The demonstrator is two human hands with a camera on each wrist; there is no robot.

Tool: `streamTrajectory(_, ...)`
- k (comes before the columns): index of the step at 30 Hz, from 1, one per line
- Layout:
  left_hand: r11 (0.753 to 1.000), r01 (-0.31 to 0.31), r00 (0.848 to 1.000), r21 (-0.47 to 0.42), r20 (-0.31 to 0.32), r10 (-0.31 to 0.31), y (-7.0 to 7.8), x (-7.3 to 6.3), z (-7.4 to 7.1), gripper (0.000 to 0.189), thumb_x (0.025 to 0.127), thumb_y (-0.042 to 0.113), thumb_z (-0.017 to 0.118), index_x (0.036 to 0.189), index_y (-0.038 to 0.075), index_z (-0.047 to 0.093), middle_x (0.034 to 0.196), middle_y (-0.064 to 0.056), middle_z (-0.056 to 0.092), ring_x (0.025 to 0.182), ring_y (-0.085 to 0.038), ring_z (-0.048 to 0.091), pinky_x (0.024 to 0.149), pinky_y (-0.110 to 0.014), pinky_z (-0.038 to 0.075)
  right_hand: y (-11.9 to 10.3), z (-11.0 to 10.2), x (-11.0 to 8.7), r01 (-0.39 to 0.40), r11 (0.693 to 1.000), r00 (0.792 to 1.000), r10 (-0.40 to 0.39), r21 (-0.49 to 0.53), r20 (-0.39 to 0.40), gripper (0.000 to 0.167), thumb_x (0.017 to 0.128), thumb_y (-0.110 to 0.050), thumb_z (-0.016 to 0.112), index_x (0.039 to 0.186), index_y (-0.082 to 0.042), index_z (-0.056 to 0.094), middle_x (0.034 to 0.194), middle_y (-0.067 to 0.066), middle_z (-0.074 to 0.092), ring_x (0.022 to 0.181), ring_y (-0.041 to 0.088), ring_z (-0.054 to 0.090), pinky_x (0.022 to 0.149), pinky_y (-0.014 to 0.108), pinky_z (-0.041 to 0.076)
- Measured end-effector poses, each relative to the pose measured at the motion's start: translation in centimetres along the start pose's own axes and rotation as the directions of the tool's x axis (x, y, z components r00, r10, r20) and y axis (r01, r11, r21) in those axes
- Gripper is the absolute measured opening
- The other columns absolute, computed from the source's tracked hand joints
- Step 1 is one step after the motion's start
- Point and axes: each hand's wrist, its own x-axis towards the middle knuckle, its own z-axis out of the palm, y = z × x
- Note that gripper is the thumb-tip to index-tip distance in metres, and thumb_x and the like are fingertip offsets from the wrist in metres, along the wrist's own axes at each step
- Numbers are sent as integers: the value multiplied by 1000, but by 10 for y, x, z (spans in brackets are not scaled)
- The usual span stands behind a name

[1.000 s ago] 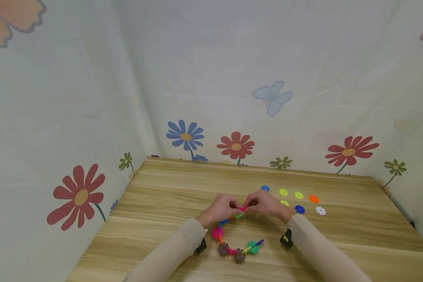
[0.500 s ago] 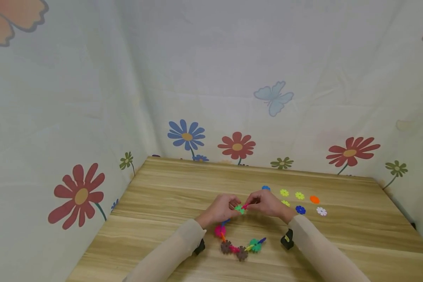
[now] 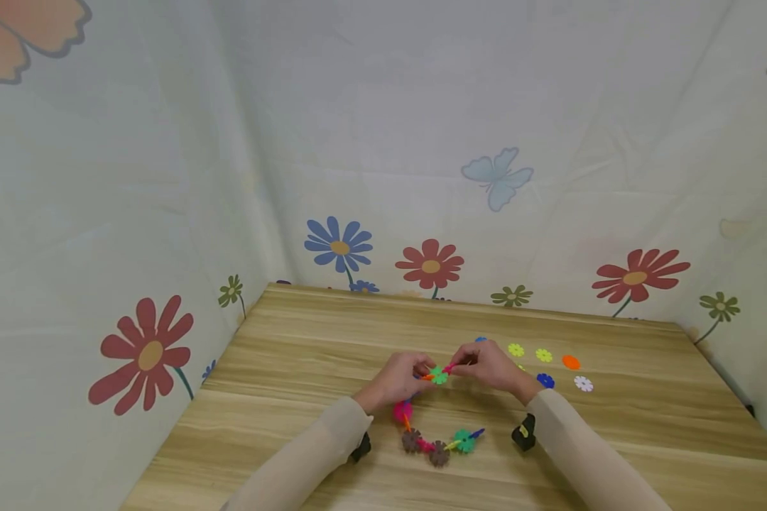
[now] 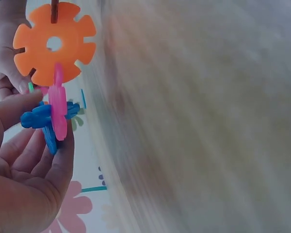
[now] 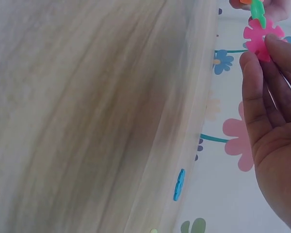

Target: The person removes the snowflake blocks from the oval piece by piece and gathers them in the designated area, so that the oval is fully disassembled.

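A curved chain of slotted flower-shaped discs hangs from my hands. My left hand point(image 3: 399, 377) grips the chain near its upper end, around an orange disc point(image 3: 427, 377). Beside those fingers a green disc point(image 3: 439, 376) faces up. My right hand point(image 5: 279, 107) pinches a pink disc point(image 5: 263, 41) between thumb and forefinger; it is joined to the green one. Near the left palm, the left wrist view shows a blue disc point(image 4: 36, 117), a pink disc point(image 4: 58, 109) and a larger-looking orange disc point(image 4: 80, 43). Brown discs point(image 3: 412, 441), a teal disc point(image 3: 464, 441) and a dark blue disc point(image 3: 478, 433) form the lower end.
Loose discs lie on the wooden table point(image 3: 307, 333) beyond and right of my right hand: yellow discs point(image 3: 543, 355), an orange disc point(image 3: 571, 362), a blue disc point(image 3: 545, 381) and a white disc point(image 3: 584, 383). A lighter blue disc point(image 5: 179, 185) is partly hidden behind that hand in the head view.
My right hand has drawn slightly right and up with the pink disc. The green disc has turned face up and come into view, with orange beside it. The chain's lower part has shifted slightly away from me.
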Motion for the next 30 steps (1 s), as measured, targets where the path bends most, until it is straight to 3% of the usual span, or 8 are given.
streamTrajectory(6,1000,10,1000,-11,-8,-10,1,3,5,30,78,17,79,105,6,68,88,1,67,80,-8,61,69,-22,48,2,1,1,5,1000,1000,-5,-4,-5,8,86,-19,71,84,-11,71,80,-5,68,70,9,59,62,25,49)
streamTrajectory(21,995,95,995,-1,-18,-95,8,6,8,20,77,24,80,91,14,69,82,8,64,70,-6,56,61,-22,47,-2,-2,1,18,1000,1000,-18,1,9,6,85,-18,71,86,-13,72,80,-4,68,69,9,57,61,24,47)
streamTrajectory(30,999,22,1000,28,-13,-21,9,5,8,12,80,20,77,85,11,72,70,9,63,54,-4,45,50,-19,38,1,-5,1,25,1000,997,-25,-6,77,6,86,-16,69,86,-10,72,83,-6,68,72,9,58,64,25,49)
